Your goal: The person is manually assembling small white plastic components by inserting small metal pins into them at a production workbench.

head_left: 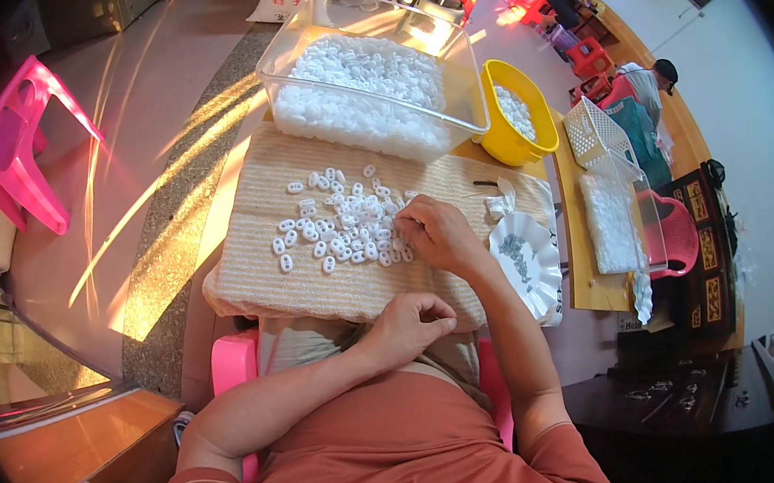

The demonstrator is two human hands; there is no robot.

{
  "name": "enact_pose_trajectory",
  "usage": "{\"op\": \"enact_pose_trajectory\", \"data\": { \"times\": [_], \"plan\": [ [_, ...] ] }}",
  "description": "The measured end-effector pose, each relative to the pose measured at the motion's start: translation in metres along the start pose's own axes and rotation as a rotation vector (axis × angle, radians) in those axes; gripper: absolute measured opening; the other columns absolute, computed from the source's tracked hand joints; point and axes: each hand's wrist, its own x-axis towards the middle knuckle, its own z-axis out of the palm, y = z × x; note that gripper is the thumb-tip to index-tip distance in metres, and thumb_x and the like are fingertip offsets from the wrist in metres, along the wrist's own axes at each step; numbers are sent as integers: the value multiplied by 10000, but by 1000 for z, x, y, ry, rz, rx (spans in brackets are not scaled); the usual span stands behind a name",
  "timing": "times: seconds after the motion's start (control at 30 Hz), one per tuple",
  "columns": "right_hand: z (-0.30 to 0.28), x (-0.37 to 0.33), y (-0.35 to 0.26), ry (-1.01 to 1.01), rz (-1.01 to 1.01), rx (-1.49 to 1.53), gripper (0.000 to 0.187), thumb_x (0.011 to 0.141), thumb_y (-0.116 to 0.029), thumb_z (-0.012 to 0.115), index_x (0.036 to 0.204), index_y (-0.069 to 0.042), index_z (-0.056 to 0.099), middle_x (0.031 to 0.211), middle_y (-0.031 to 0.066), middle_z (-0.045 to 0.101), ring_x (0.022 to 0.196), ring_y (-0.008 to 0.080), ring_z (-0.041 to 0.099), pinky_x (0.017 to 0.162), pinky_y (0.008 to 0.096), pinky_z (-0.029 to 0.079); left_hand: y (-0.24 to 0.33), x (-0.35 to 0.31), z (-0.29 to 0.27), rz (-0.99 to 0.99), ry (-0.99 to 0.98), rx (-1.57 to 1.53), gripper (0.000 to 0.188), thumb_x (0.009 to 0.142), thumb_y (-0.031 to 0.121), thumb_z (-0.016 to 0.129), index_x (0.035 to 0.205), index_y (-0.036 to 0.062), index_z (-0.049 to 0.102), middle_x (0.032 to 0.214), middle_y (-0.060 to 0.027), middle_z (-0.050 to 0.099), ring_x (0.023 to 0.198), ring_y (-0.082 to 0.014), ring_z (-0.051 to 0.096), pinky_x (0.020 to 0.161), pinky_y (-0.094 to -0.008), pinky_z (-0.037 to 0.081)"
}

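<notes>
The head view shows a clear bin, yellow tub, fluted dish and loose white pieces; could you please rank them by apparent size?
Clear bin
Yellow tub and fluted dish: too alike to rank
Single loose white piece

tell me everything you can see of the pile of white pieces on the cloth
The pile of white pieces lies loose on a ribbed beige cloth, densest in the middle, with single pieces scattered at its left and near sides. Many look like plastic ovals with two holes. The right hand is at its right edge; whether it holds a piece is hidden.
</notes>
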Motion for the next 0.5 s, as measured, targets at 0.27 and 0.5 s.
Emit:
{"op": "enact_pose_trajectory", "data": {
  "times": [0.27,0.5],
  "plan": [
    [5,-11,6,219,137,282,78,908,-54,548,924,4,598,701,88,610,621,148,591,584,273,470,-2,0,-2,15,24,-67,131,857,97,651,923,-16,662,840,-28,663,790,-81,593,720,-241,493],
    [-8,-40,-1,161,296,567,106,937,-51,525,926,27,597,748,38,604,650,93,573,598,225,474,9,1,-5,-68,138,-370,137,897,121,627,980,12,626,853,-33,640,776,-90,604,701,-244,518]
  ]
}}
